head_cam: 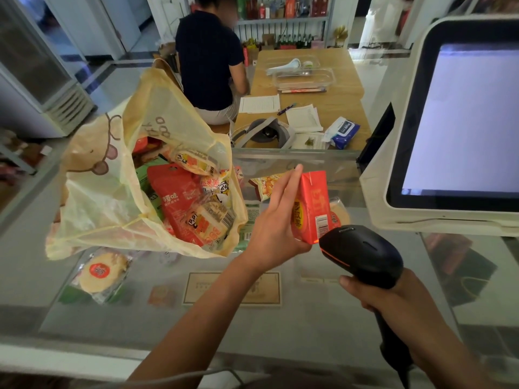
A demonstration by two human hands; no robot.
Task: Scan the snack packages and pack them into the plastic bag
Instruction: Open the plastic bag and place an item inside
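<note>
1. My left grip (276, 220) is in the middle of the frame. It holds a red box (313, 203) upright, with fingers behind it and thumb below.
2. My right grip (393, 299), at the lower right, is wrapped round the handle of the black scanner (362, 252). The scanner's nose is just beside the bottom of the box. A red glow falls near the bar code there.
3. So I think I am scanning this box right now. It is not in the bag yet.
4. The plastic bag (112, 197) stands open at the left of the frame. Many snack packs already lie inside it, so that part looks done.
5. A few packs are not packed yet. A round cracker pack (101, 272) lies on the glass surface (309, 318) at the lower left, below the bag. A yellow pack (265, 185) lies behind my left grip. Another round pack (338, 214) peeks out behind the box.
6. I guess most of the job is done. The box must go into the bag, then those few packs need a scan and a place inside too.
7. The screen (471, 119) at the right is bright, but I cannot read it.
</note>
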